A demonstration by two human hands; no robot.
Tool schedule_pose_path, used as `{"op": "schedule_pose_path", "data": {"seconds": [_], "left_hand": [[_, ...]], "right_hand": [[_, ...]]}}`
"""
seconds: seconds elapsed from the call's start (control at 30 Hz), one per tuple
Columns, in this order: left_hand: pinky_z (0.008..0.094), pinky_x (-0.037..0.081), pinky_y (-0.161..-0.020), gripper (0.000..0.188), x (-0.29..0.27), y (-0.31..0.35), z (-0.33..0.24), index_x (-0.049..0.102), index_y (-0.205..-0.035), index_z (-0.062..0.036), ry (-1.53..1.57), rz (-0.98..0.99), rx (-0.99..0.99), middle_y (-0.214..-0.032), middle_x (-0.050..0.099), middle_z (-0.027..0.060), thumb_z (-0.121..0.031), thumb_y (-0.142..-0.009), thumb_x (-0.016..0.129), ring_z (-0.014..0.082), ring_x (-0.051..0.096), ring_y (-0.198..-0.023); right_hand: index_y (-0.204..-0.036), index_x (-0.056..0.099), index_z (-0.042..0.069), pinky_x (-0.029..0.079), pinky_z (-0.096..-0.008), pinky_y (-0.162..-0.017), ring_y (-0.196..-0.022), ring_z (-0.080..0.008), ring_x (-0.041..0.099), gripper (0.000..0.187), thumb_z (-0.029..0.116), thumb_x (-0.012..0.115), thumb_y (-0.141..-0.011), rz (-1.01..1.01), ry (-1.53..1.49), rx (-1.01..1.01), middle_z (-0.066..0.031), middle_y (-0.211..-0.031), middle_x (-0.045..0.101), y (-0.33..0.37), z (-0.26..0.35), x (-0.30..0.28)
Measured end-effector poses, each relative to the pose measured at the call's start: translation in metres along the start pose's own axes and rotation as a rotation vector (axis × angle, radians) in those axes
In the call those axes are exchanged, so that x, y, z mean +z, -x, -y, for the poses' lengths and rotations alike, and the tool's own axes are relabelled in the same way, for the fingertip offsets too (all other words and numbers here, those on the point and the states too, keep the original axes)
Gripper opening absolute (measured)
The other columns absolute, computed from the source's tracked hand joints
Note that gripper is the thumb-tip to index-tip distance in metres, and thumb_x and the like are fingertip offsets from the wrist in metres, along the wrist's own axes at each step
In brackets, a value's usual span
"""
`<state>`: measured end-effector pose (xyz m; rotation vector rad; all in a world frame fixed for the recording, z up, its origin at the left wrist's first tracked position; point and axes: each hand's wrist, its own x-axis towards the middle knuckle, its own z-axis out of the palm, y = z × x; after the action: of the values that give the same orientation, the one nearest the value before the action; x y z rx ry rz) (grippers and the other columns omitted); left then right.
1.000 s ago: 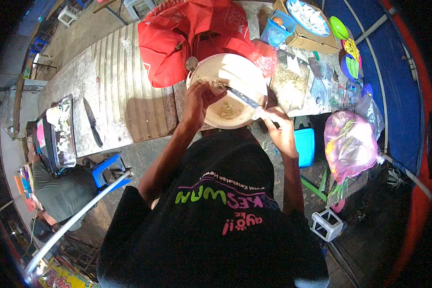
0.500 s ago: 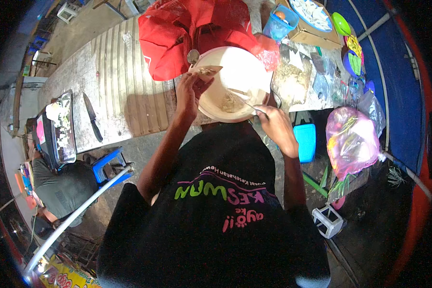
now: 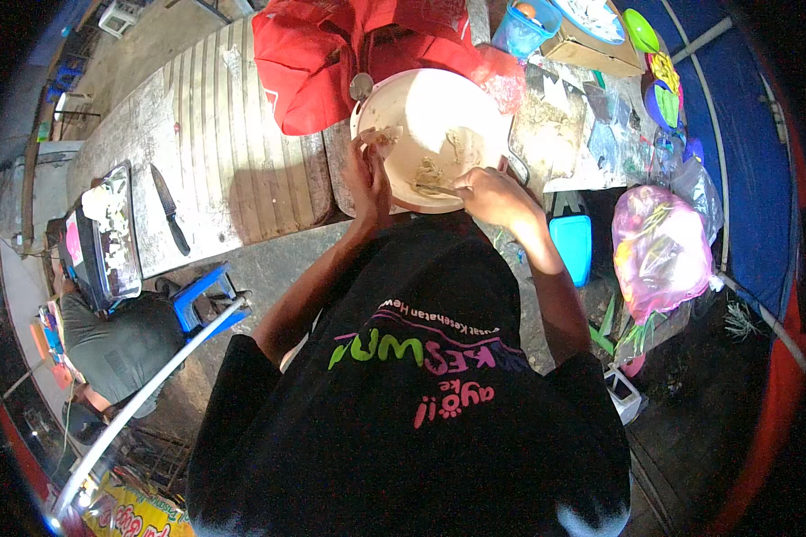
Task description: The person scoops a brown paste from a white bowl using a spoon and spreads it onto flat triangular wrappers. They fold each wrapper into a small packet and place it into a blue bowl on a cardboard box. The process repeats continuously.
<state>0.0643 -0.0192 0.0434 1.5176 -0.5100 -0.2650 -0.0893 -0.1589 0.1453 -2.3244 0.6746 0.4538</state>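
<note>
A large white pot with loop handles stands at the table's near edge, with pale, crumbly paste smeared on its bottom. Over its left side, my left hand is closed on a thin pale wrapper with some of the paste on it. Just inside the near right rim, my right hand grips a metal spoon whose bowl dips into the paste. Most of the spoon's handle is covered by my fingers.
A red bag lies behind the pot. Leftward on the wooden table are a knife and a tray of chopped pale food, beside a seated person. A blue basket and a cardboard box stand at the back right.
My left hand has turned more upright, tilting the wrapper. My right hand has moved slightly left, bringing the spoon down to the paste. The view has shifted a little.
</note>
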Motion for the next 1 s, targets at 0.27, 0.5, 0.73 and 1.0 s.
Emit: {"op": "schedule_pose_path", "data": {"seconds": [0.27,0.5,0.73,1.0], "left_hand": [[0.0342,0.046,-0.093,0.03,0.0,-0.002,-0.004,0.043,-0.131,0.0017,0.087,0.032,-0.004,-0.114,0.063,0.0174,-0.012,-0.104,0.043,0.0211,0.06,-0.107],[0.0294,0.051,-0.083,0.024,-0.026,-0.035,-0.036,0.058,-0.11,0.0012,0.281,0.122,-0.25,-0.101,0.065,0.0093,-0.018,-0.102,0.047,0.0152,0.062,-0.09],[0.029,0.056,-0.084,0.028,-0.035,-0.055,-0.089,0.061,-0.111,0.007,0.324,0.526,-0.534,-0.1,0.068,0.0112,-0.017,-0.097,0.054,0.0173,0.069,-0.087],[0.0287,0.054,-0.081,0.027,-0.036,-0.055,-0.113,0.062,-0.11,0.0048,0.423,0.681,-0.544,-0.097,0.069,0.0099,-0.018,-0.098,0.052,0.0167,0.068,-0.09]], "right_hand": [[-0.128,0.062,0.008,0.036,-0.0219,-0.039,-0.047,-0.0051,0.046,0.036,0.024,0.056,-0.097,0.416,-0.817,0.111,-0.0026,-0.072,0.06,-0.014,-0.04,-0.017],[-0.128,0.06,0.002,0.029,-0.0199,-0.042,-0.05,-0.0033,0.04,0.04,0.025,0.06,-0.096,0.282,-1.043,-0.019,0.0007,-0.074,0.056,0.017,-0.07,-0.031],[-0.123,0.065,0.003,0.048,-0.0227,-0.063,-0.074,-0.0075,0.058,0.032,0.013,0.064,-0.093,-0.123,-0.841,-0.153,-0.0021,-0.095,0.068,0.045,-0.041,-0.042],[-0.111,0.072,0.002,0.049,-0.0264,-0.072,-0.079,-0.0132,0.061,0.025,0.002,0.07,-0.087,-0.408,-0.535,-0.364,-0.0066,-0.091,0.068,0.042,-0.019,-0.041]]}}
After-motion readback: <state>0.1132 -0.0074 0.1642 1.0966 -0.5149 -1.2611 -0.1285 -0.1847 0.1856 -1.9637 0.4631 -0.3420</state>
